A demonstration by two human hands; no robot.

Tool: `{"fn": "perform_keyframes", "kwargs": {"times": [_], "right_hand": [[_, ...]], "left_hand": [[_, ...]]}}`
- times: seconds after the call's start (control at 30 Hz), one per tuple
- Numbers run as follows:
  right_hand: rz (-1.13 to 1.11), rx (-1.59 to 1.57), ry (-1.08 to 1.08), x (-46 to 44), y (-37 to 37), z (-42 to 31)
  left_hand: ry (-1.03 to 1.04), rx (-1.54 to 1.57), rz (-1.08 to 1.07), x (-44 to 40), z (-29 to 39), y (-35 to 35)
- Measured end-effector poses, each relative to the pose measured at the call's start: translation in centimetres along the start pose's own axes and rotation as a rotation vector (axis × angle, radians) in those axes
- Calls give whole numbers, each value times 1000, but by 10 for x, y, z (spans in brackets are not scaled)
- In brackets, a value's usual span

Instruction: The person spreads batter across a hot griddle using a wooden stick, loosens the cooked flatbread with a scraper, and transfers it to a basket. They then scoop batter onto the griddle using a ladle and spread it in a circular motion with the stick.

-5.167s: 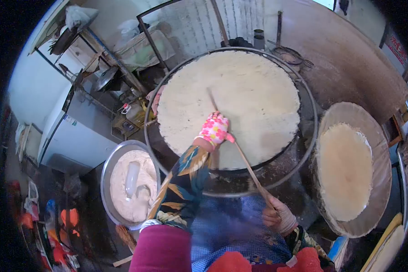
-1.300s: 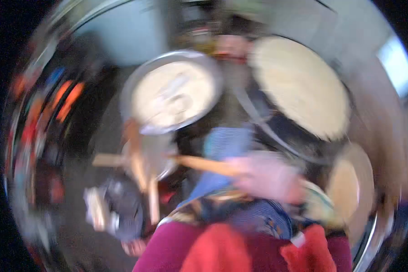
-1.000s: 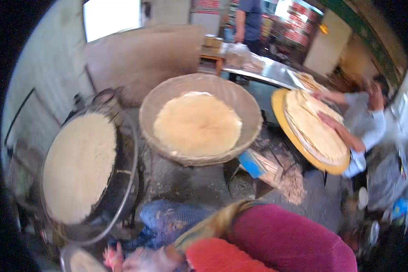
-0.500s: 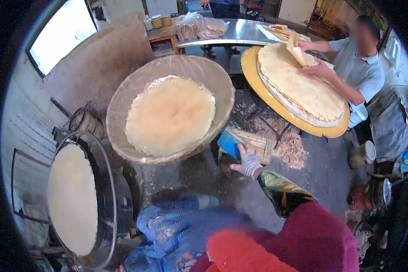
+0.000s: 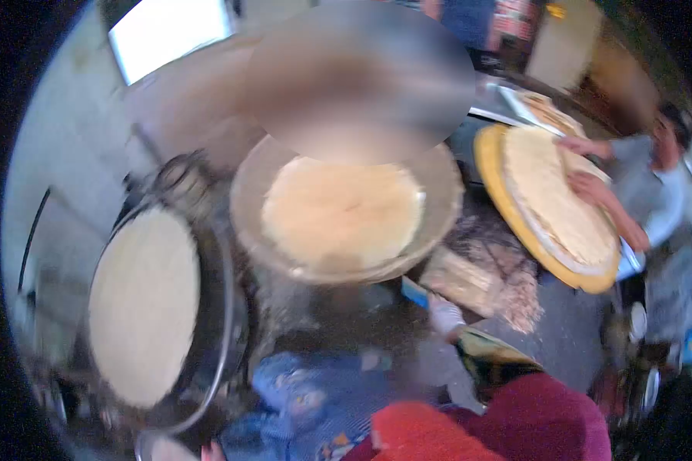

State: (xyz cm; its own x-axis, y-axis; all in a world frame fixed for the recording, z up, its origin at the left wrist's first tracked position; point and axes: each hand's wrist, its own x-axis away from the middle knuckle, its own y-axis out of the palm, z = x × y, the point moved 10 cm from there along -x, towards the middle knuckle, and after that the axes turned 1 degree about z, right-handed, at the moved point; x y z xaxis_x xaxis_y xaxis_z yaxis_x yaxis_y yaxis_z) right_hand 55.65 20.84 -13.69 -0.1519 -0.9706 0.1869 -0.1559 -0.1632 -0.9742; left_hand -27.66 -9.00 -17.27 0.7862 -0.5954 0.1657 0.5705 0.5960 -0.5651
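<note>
My right hand [image 5: 444, 316], in a pale wrist covering, is closed on a blue flat scraper [image 5: 415, 293] just below a wide basket [image 5: 242, 234]. A large round of thin flatbread [image 5: 342, 211] lies in that basket. To the left, a pale round sheet of batter or flatbread [image 5: 144, 307] covers a dark round griddle [image 5: 221, 315]. Only a small blurred part of my left hand [image 5: 214, 452] shows at the bottom edge. Beside it is a pale round vessel [image 5: 161, 448], cut off by the frame; whether the hand holds it is unclear.
At right, another person's hands [image 5: 588, 184] rest on stacked flatbreads [image 5: 553, 207] over a yellow round board [image 5: 507, 223]. A low wooden stool [image 5: 461, 280] and a heap of shavings [image 5: 521, 300] are near my right hand. A blurred patch hides the upper middle.
The view has swung, shifting most things right and down. The pale vessel has appeared at bottom left. The other person's hands have lowered the raised flatbread fold. My right hand still holds the scraper.
</note>
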Motion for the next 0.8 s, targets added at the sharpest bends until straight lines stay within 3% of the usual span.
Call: {"fn": "perform_keyframes", "kwargs": {"times": [0.03, 0.07, 0.1, 0.13, 0.2, 0.23, 0.3, 0.37, 0.43, 0.5, 0.53, 0.6, 0.63, 0.7, 0.77, 0.8], "right_hand": [[-182, -65, -85, 16, -2, -23], [11, -327, -156, 31, -12, -36], [-7, -535, -98, 37, -17, -51], [-114, -1191, 51, 49, -35, -81], [-447, -1874, -13, 63, -102, -197], [-601, -1806, -72, 54, -95, -226], [-515, -1402, -479, 55, -125, -317], [-192, -1077, -1092, 94, -170, -419], [218, -659, -1575, 156, -207, -498], [416, -569, -1623, 173, -190, -554], [413, -565, -1643, 172, -172, -571], [512, -271, -1447, 152, -137, -609], [621, -311, -1409, 150, -146, -610], [629, -303, -1424, 147, -147, -618], [617, -265, -1448, 144, -151, -621], [627, -278, -1445, 140, -157, -621]], "left_hand": [[-49, 261, -63, -14, -58, -15], [-109, 279, -211, 43, 43, 5], [-215, 489, -368, 95, 143, 22], [-223, 140, -311, 83, 123, 9], [-162, -618, -27, 80, 133, -17], [-175, -651, -27, 78, 137, -19], [-201, -715, -28, 73, 145, -20], [-218, -725, -14, 74, 145, -16], [-235, -706, -2, 77, 149, -16], [-245, -706, -6, 77, 153, -16], [-256, -713, -5, 78, 155, -19], [-250, -695, 12, 80, 153, -20], [-277, -692, 4, 82, 153, -23], [-256, -539, 66, 84, 154, -32], [94, -494, 412, 85, 160, -52], [204, -392, 455, 80, 155, -62]]}}
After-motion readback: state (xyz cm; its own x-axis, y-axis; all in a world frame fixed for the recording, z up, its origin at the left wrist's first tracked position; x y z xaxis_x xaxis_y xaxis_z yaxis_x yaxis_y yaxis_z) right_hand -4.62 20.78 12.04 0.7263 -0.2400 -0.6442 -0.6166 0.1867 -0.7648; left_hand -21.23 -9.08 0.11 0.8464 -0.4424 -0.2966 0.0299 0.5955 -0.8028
